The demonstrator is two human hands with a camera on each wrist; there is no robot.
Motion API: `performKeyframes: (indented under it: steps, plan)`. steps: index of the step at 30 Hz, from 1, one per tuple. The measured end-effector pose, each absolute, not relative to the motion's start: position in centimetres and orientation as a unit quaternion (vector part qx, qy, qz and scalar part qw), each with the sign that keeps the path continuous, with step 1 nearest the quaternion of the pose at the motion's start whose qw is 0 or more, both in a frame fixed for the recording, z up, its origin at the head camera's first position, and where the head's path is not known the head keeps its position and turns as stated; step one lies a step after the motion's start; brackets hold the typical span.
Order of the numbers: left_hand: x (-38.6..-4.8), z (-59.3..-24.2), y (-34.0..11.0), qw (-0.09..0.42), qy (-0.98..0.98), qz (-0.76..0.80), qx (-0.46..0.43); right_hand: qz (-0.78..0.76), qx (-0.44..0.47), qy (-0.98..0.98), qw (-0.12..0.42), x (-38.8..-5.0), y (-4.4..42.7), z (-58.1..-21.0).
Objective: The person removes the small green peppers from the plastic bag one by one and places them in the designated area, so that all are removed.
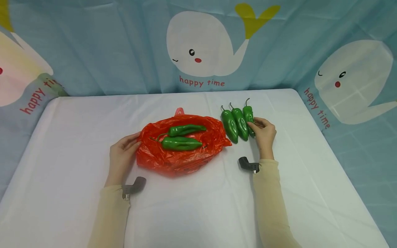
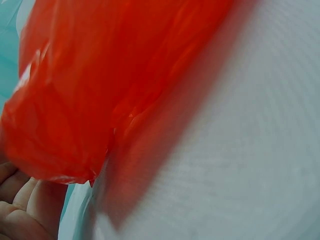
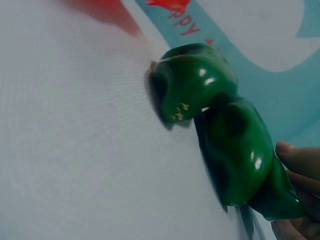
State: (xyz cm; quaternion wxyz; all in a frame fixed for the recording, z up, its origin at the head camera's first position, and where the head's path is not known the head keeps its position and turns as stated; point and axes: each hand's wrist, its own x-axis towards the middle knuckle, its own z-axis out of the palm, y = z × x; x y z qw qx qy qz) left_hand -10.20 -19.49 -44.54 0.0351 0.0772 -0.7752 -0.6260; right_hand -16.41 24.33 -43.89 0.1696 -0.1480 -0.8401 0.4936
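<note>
A red plastic bag (image 1: 173, 165) lies spread open on the table, with two green peppers (image 1: 182, 143) inside its mouth. My left hand (image 1: 122, 153) grips the bag's left edge between thumb and fingers; the left wrist view shows the bag's side (image 2: 65, 120) close up and part of the hand (image 2: 30, 205). Right of the bag, three green peppers stand side by side, stems away from me. My right hand (image 1: 263, 134) pinches the rightmost pepper (image 1: 248, 113). In the right wrist view, the held pepper (image 3: 279, 197) is partly hidden behind the middle pepper (image 3: 237, 155).
A white cloth (image 1: 192, 213) covers the table. Behind it hangs a blue curtain (image 1: 124, 51) printed with whales. A small camera is strapped to each wrist, one on the left (image 1: 136, 186) and one on the right (image 1: 248, 165).
</note>
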Motion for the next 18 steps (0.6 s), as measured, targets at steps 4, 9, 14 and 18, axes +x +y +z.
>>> performKeyframes:
  steps: [4,9,14,18]
  plan:
    - [-10.27,-44.53,-19.52,0.032,-0.776,-0.625,0.08,0.508,-0.164,-0.832,0.152,-16.37,24.74,-43.96]
    - [-10.28,-44.51,-19.52,0.028,-0.777,-0.623,0.085,0.535,-0.181,-0.815,0.127,-16.4,25.02,-44.05]
    - [-10.27,-44.51,-19.47,0.029,-0.777,-0.623,0.081,0.558,-0.188,-0.799,0.119,-16.42,25.12,-44.07]
    - [-10.25,-44.49,-19.47,0.03,-0.78,-0.62,0.079,0.568,-0.189,-0.794,0.111,-16.58,25.1,-44.1]
